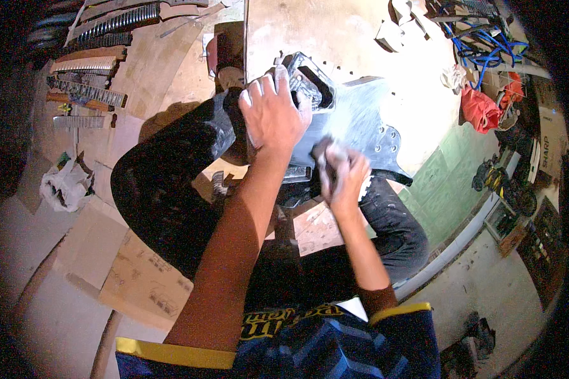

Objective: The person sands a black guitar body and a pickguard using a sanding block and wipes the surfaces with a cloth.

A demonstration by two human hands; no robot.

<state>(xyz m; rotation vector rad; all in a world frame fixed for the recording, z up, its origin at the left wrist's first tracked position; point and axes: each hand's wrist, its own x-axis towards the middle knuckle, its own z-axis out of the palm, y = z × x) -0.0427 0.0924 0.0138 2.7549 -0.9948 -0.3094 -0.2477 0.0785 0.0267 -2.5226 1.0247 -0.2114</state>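
Observation:
A grey electric guitar body [354, 104] with dusty white smears lies across my lap, its holed neck end and pointed horns toward the right. My left hand [275, 112] presses on the body's left end, fingers curled over its edge beside a dark cut-out. Against the near part of the face, my right hand [346, 174] grips a small dark sanding block [322, 158]. White dust coats the fingers of both hands. The underside of the body is hidden.
Ridged strips [88, 95] lie at the far left, above a crumpled white plastic bag [66, 186]. Pale scraps [392, 35], blue cords [487, 54] and red cloth [480, 110] sit at the far right. Flattened cardboard [145, 278] covers the floor at near left.

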